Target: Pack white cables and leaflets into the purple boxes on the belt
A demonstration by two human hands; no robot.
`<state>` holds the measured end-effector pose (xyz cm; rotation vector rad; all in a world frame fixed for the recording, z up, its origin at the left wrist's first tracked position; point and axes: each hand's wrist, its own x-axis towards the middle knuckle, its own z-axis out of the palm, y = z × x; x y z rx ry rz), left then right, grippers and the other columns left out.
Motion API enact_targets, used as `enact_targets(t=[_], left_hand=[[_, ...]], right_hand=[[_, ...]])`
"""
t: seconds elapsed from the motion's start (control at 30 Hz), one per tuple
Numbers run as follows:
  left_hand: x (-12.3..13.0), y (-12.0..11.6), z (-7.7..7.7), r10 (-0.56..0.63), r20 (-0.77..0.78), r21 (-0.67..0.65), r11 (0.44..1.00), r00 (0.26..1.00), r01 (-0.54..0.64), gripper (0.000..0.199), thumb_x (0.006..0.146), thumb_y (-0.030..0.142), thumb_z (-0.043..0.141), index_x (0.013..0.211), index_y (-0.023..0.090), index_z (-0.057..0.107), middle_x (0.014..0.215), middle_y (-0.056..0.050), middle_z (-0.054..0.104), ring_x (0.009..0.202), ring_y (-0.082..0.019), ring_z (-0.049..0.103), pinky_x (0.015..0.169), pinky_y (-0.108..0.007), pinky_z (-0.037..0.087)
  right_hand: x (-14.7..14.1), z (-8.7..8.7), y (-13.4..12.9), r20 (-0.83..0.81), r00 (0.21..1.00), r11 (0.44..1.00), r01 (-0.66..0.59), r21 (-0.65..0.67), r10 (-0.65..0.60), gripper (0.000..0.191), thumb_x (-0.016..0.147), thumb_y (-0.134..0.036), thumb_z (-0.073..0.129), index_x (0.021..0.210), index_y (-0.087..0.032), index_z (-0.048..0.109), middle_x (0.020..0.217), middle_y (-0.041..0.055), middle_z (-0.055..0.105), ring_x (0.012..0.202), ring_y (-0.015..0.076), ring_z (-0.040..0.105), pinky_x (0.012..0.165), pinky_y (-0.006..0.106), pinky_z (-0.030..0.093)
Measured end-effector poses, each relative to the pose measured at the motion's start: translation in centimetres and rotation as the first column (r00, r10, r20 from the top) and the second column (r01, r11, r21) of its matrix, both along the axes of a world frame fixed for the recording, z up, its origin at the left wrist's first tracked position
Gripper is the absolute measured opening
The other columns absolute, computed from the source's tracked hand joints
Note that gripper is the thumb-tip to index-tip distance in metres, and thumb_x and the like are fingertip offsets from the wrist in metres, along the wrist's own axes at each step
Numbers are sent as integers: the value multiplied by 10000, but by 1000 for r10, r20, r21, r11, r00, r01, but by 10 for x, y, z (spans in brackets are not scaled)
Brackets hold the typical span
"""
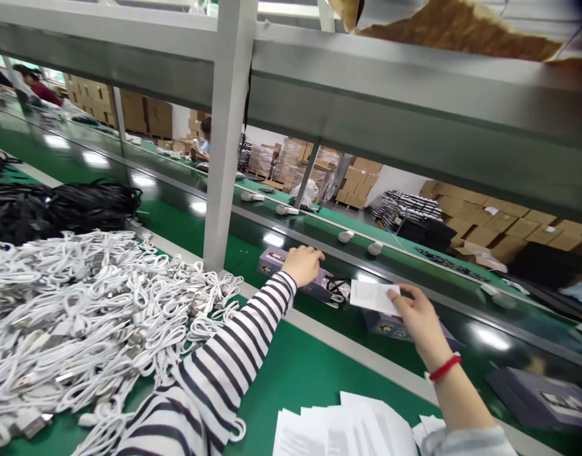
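My left hand, below a striped sleeve, rests on a purple box lying on the dark conveyor. That box is open at its right end, where white and black cables show. In my right hand, a folded white paper is pinched between thumb and fingers, just right of the open end. Under the paper and right hand lies a second purple box. A stack of white leaflets sits on the green table near me.
Bundled white cables cover the left table, with black straps behind. A grey post rises left of my hands. Another purple box is at right. People sit across the line at far left.
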<state>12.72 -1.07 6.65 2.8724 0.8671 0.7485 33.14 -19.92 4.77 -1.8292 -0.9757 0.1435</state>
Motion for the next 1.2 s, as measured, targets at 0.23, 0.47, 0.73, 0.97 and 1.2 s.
enact_targets(t=[0.23, 0.47, 0.73, 0.97, 1.2], left_hand=[[-38, 34, 17, 202, -217, -296, 919, 955, -261, 490, 934, 430, 326, 1337, 163, 411, 1271, -169, 558, 1136, -308, 548, 912, -434, 426], [-44, 34, 20, 248, -280, -334, 881, 927, -336, 511, 923, 454, 336, 1334, 154, 391, 1292, -186, 546, 1184, -328, 520, 926, -436, 420], [-36, 26, 17, 196, -314, -331, 894, 929, -301, 520, 950, 444, 293, 1328, 105, 403, 1274, -217, 553, 1163, -330, 540, 908, -404, 438], [-32, 18, 23, 221, -280, -313, 899, 934, -306, 501, 949, 446, 297, 1339, 151, 410, 1264, -184, 569, 1125, -313, 569, 887, -389, 455], [-68, -17, 87, -29, 302, -164, 983, 953, 82, 466, 943, 442, 351, 1362, 241, 392, 1236, -67, 590, 1067, -220, 591, 914, -322, 448]], right_hand=[[-20, -3, 80, 485, 874, 941, 147, -305, 20, 365, 896, -285, 405, 1209, -107, 466, 804, 92, 673, 770, 238, 626, 697, 313, 434], [-36, -24, 86, 551, 832, 929, 250, -274, -62, 501, 888, -326, 445, 1314, -63, 419, 1280, 285, 456, 1195, 396, 441, 926, 509, 360], [3, -30, 58, 99, 992, 949, 103, -299, -76, 719, 905, -616, 246, 1319, -56, 425, 1025, 223, 660, 979, 312, 636, 821, 395, 485], [-29, -12, 61, 201, 979, 964, 32, -263, 23, 613, 903, -536, 376, 1335, -102, 414, 1156, 183, 619, 1066, 305, 586, 909, 413, 431], [-62, 27, 24, 207, 853, 845, -383, -372, 478, 361, 900, -421, 443, 1147, -201, 587, 1009, 67, 682, 912, 215, 631, 800, 317, 474]])
